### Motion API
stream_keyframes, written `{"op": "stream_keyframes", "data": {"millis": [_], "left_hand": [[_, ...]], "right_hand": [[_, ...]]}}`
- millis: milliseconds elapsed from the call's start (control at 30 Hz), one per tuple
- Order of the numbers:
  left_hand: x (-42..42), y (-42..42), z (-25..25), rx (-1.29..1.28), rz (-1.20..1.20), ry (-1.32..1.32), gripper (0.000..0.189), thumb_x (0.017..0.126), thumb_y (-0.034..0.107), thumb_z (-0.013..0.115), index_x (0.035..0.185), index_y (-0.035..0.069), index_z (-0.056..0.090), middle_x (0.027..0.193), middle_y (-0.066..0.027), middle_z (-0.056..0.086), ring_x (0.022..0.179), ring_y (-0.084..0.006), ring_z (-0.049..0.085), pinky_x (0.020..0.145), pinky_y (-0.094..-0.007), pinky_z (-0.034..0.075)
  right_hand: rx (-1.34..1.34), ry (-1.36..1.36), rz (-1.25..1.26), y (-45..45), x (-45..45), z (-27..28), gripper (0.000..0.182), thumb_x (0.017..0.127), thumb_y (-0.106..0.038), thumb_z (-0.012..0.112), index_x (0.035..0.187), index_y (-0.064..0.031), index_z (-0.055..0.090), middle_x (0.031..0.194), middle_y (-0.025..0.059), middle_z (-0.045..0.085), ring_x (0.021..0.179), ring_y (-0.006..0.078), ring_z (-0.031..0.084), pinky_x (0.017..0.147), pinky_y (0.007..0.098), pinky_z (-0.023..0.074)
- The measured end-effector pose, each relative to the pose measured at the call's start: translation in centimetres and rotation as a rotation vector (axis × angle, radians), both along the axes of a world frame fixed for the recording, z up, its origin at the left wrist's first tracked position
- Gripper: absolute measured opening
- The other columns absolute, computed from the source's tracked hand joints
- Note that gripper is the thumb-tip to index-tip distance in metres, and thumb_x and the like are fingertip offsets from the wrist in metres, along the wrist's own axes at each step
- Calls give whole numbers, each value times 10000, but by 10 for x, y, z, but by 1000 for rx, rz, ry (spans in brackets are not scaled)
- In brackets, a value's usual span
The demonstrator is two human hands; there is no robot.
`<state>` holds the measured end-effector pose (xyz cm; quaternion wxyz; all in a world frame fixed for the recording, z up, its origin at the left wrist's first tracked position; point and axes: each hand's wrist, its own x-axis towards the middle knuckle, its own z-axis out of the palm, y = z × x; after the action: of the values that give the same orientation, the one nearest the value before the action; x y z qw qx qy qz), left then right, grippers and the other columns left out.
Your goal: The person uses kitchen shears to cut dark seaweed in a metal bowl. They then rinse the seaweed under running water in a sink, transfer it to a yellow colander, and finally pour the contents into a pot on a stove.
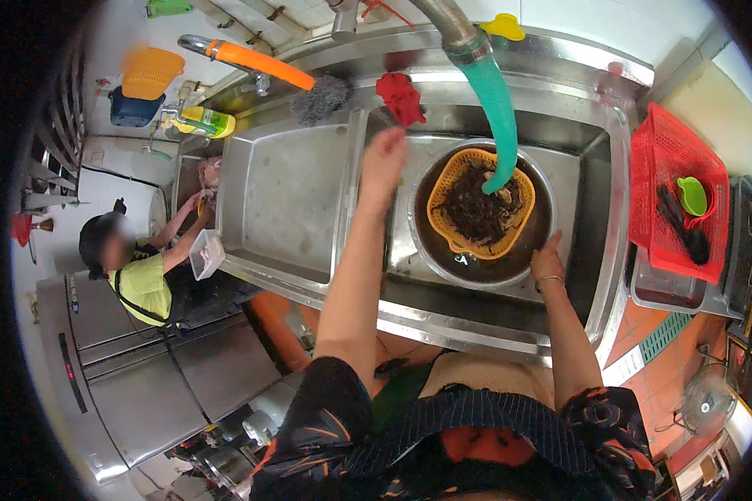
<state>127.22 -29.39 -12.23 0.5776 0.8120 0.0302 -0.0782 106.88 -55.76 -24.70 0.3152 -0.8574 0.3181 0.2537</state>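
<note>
My right hand (548, 260) grips the near right side of a round metal basin (421, 250), its fingers partly hidden by the rim. Inside the basin, an orange-yellow plastic colander basket (451, 243) sits in brownish water. Dark, stringy food (476, 210) fills the basket, with a few paler pieces among it. A green hose (492, 106) hangs from the metal tap, its end down at the food. My left hand (385, 153) is raised left of the basin, blurred and loosely curled. Just beyond its fingers is a crumpled red cloth (401, 99); contact is unclear.
Left of the basin lies a second sink bowl (294, 200). A steel-wool scourer (319, 100) rests by the orange hose (263, 62). Red plastic baskets (677, 188) holding utensils stand at right. A co-worker (141, 269) works at a sink on the far left, near a clear plastic tub (207, 253).
</note>
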Motion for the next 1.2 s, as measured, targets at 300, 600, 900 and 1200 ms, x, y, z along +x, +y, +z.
{"op": "stream_keyframes", "data": {"millis": [300, 600, 900, 1200], "left_hand": [[86, -14, 108, -455, 251, -252, 518, 816, 47, 526, 1272, 12, 282, 1042, -130, 509, 832, -222, 555, 690, -366, 510], [94, -17, 125, -555, 282, -295, 351, 796, -14, 515, 1114, 14, 368, 1003, -146, 521, 841, -266, 566, 722, -411, 504], [98, -14, 125, -570, 195, -295, 268, 794, -13, 508, 1046, -2, 417, 982, -115, 512, 845, -242, 557, 728, -403, 502], [95, -29, 131, 470, 103, -876, 506, 758, 83, 562, 1215, -44, 386, 1155, -179, 455, 1035, -317, 460, 907, -360, 361]], "right_hand": [[72, 64, -3, -11, 7, 0, 743, 860, -220, 437, 1347, -6, -82, 959, 235, 584, 860, 348, 575, 775, 421, 432], [57, -53, -18, -11, 0, -22, 738, 856, -189, 447, 1339, 6, -77, 903, 236, 588, 795, 355, 582, 703, 423, 459], [20, 16, 41, -11, 4, -2, 737, 857, -212, 455, 1343, -13, -62, 911, 232, 585, 800, 362, 579, 717, 434, 456], [14, -21, 30, -11, 2, -16, 740, 856, -206, 451, 1343, -15, -72, 926, 241, 583, 816, 362, 581, 717, 436, 454]]}}
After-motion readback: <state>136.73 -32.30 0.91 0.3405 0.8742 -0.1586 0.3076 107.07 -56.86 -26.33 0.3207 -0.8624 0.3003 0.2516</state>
